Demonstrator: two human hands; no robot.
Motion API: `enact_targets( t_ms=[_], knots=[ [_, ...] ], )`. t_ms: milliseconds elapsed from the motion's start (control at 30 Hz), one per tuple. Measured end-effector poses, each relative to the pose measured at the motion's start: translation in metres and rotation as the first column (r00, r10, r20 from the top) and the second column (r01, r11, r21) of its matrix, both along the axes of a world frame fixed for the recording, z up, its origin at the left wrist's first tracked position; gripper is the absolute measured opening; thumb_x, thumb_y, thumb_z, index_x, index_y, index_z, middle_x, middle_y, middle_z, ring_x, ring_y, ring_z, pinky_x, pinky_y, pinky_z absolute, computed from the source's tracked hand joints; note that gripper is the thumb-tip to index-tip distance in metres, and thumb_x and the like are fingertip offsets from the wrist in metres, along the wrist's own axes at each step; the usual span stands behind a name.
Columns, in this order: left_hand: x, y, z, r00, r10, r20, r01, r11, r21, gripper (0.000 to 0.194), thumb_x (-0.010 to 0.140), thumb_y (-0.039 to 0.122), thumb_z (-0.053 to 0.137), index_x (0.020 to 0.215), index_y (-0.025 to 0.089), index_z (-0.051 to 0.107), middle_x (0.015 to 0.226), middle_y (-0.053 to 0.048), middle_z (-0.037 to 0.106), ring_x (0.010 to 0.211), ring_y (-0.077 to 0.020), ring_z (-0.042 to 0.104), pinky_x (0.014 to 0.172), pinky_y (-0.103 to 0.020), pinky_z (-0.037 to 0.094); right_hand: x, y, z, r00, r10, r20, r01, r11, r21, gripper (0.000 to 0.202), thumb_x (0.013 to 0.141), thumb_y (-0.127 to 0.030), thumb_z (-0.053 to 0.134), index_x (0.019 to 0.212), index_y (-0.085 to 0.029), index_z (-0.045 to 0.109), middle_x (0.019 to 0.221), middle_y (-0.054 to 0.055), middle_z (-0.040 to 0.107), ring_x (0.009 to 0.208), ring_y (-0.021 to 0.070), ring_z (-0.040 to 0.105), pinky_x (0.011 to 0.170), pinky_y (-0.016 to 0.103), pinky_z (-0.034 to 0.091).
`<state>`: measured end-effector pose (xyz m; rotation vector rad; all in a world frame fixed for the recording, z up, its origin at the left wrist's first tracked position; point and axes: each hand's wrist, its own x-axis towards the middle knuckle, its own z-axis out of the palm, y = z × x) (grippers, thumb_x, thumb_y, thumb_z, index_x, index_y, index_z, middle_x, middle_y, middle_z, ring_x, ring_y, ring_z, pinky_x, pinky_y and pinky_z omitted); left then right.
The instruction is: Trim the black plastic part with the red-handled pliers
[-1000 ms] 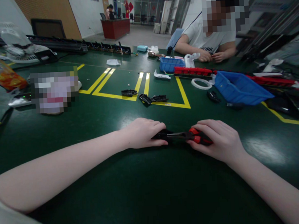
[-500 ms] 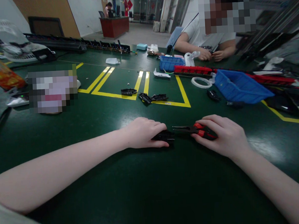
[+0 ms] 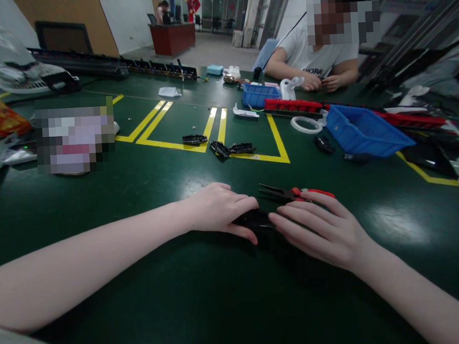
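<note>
My left hand (image 3: 219, 208) holds a black plastic part (image 3: 255, 219) low over the green table, its thumb apart along the near side. My right hand (image 3: 328, 228) has its fingers stretched out, one fingertip at the right end of that part. Just beyond these fingers lie needle-nose pliers (image 3: 279, 191) with red handles, jaws pointing left and slightly parted. The fingers partly cover the handles. Farther off, similar black parts (image 3: 219, 149) lie on and beside the yellow tape lines.
A blue bin (image 3: 366, 131) stands at the right, with a white ring (image 3: 307, 125) and a black piece (image 3: 324, 145) near it. Behind are a smaller blue tray (image 3: 261, 94) and red strips (image 3: 293, 106). Across the table sits a person (image 3: 312, 60). A white fan (image 3: 24, 75) stands at left.
My right hand has let go of the pliers, which now lie behind its fingers. Its fingers have straightened and moved left to the black part. The left thumb has spread; the view has shifted slightly.
</note>
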<state>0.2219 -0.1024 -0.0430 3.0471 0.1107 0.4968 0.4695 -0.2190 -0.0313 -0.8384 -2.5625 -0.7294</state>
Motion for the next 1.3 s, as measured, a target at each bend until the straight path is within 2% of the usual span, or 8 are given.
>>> enact_targets(
  t_ms=[67,200,533,667,833,1000,1300],
  knots=[
    [0.0,0.0,0.0,1.0,-0.016,-0.009,0.016,1.0,-0.001,0.058,0.089,0.072,0.057,0.104,0.016,0.062,0.081,-0.003,0.073,0.063,-0.0165,0.066,0.06,-0.028,0.043,-0.006,-0.003,-0.003,0.999,0.049,0.001,-0.049,0.999,-0.016,0.039,0.09,-0.01,0.062,0.128,-0.015,0.063,0.105,0.007,0.076,0.098,0.0197,0.069,0.1,0.041,0.052],
    [0.0,-0.001,0.001,0.999,-0.027,-0.031,0.027,1.0,-0.005,0.06,0.087,0.074,0.059,0.105,0.016,0.061,0.08,-0.003,0.073,0.062,-0.0171,0.066,0.06,-0.028,0.042,-0.007,-0.003,-0.007,0.996,0.086,-0.036,-0.089,0.994,-0.069,0.034,0.093,-0.008,0.057,0.126,-0.013,0.063,0.103,0.008,0.075,0.093,0.0195,0.068,0.087,0.038,0.057],
    [0.0,-0.002,0.004,0.994,-0.054,-0.099,0.039,0.989,-0.141,0.059,0.085,0.071,0.063,0.112,0.018,0.058,0.083,-0.003,0.072,0.067,-0.0183,0.068,0.058,-0.026,0.039,-0.01,-0.007,-0.003,0.967,0.134,-0.219,-0.171,0.973,-0.158,0.026,0.092,-0.007,0.059,0.117,-0.011,0.065,0.096,0.01,0.074,0.083,0.0177,0.067,0.074,0.033,0.057],
    [0.0,-0.003,0.005,0.989,-0.046,-0.139,0.019,0.981,-0.195,0.058,0.085,0.067,0.067,0.116,0.019,0.057,0.088,-0.003,0.073,0.072,-0.0186,0.07,0.058,-0.025,0.04,-0.017,-0.012,0.005,0.957,0.067,-0.282,-0.131,0.968,-0.212,0.022,0.091,-0.008,0.063,0.112,-0.014,0.065,0.094,0.009,0.075,0.079,0.0159,0.067,0.071,0.031,0.057],
    [0.001,-0.007,0.006,0.989,-0.055,-0.138,0.033,0.987,-0.155,0.053,0.089,0.064,0.065,0.115,0.018,0.058,0.088,-0.003,0.074,0.067,-0.0181,0.069,0.056,-0.026,0.041,-0.028,-0.016,0.013,0.948,-0.035,-0.317,-0.048,0.967,-0.249,0.022,0.091,-0.009,0.061,0.11,-0.019,0.064,0.092,0.006,0.074,0.077,0.0152,0.068,0.071,0.031,0.057],
    [0.003,-0.013,0.004,0.991,-0.042,-0.128,0.029,0.994,-0.103,0.043,0.091,0.056,0.066,0.109,0.018,0.06,0.082,-0.002,0.074,0.063,-0.0186,0.067,0.058,-0.028,0.042,-0.035,-0.018,0.011,0.942,-0.084,-0.324,-0.006,0.963,-0.268,0.019,0.09,-0.009,0.062,0.107,-0.017,0.065,0.09,0.007,0.072,0.079,0.0168,0.067,0.068,0.03,0.055],
    [0.006,-0.019,0.003,0.987,0.017,-0.158,-0.033,0.994,-0.1,0.039,0.092,0.056,0.063,0.105,0.019,0.062,0.083,-0.003,0.074,0.067,-0.0192,0.069,0.063,-0.03,0.046,-0.039,-0.016,0.006,0.945,-0.126,-0.302,0.01,0.934,-0.357,0.012,0.095,-0.013,0.056,0.1,-0.018,0.065,0.087,0.005,0.069,0.072,0.0154,0.062,0.062,0.03,0.05]
  ],
)
